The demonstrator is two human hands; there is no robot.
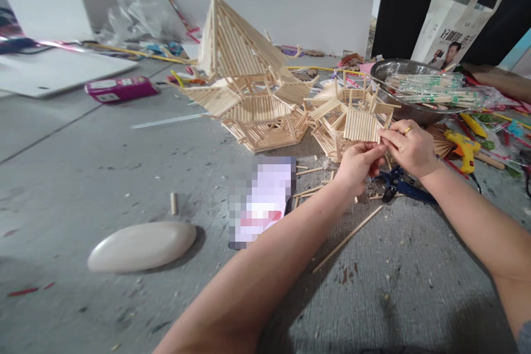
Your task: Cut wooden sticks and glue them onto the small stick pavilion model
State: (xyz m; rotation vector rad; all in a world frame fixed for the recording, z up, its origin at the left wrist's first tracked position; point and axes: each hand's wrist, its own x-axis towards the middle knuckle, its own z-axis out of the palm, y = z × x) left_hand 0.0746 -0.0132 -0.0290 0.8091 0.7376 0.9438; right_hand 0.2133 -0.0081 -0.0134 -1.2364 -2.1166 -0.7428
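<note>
My left hand (360,161) and my right hand (409,147) meet above the grey floor. Both pinch a small panel of side-by-side wooden sticks (362,124), held upright from its lower right edge. A ring sits on a right-hand finger. Just behind the panel stands a low open frame of wooden sticks (338,108). Left of it is a tall pagoda-like stick model (244,77) with a steep roof. Blue-handled cutters (400,186) lie under my hands, and loose sticks (347,238) lie scattered about them.
A pale oval stone (141,245) lies at the lower left, a short stick stub (173,203) beyond it. A blurred card (260,199) lies mid-floor. At the right are a yellow glue gun (463,149), a steel bowl (384,69) with packed chopsticks, and a white tote bag (454,16). A pink box (120,89) lies at the left.
</note>
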